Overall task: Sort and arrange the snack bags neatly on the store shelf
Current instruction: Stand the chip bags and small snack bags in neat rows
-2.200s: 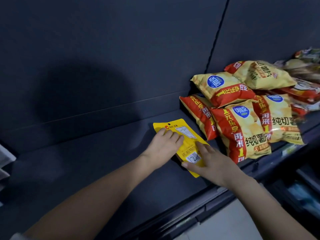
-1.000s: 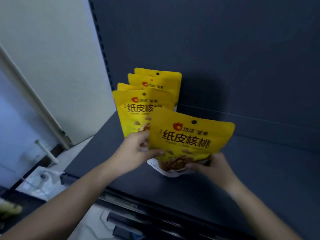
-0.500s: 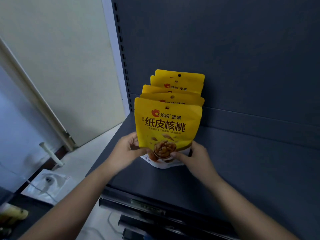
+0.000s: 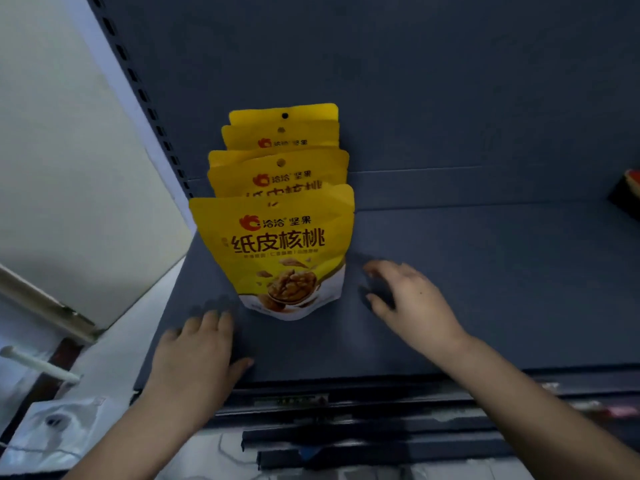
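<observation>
A row of several yellow walnut bags stands upright, one behind another, at the left end of the dark shelf (image 4: pixel 485 289). The front walnut bag (image 4: pixel 277 251) faces me with its printed side; the rear bags (image 4: pixel 282 133) reach back to the shelf's rear panel. My left hand (image 4: pixel 197 355) hovers low and left of the front bag, fingers spread, holding nothing. My right hand (image 4: pixel 412 299) is to the right of the bag, also open and apart from it.
A perforated shelf upright (image 4: pixel 138 88) and a pale wall panel (image 4: pixel 69 150) border the row on the left. A red-and-dark package edge (image 4: pixel 628 188) shows at the far right. The shelf's front rail (image 4: pixel 346 400) runs below my hands.
Both hands have let go of the front walnut bag and drawn back from it. The bag now stands on its own at the head of the row.
</observation>
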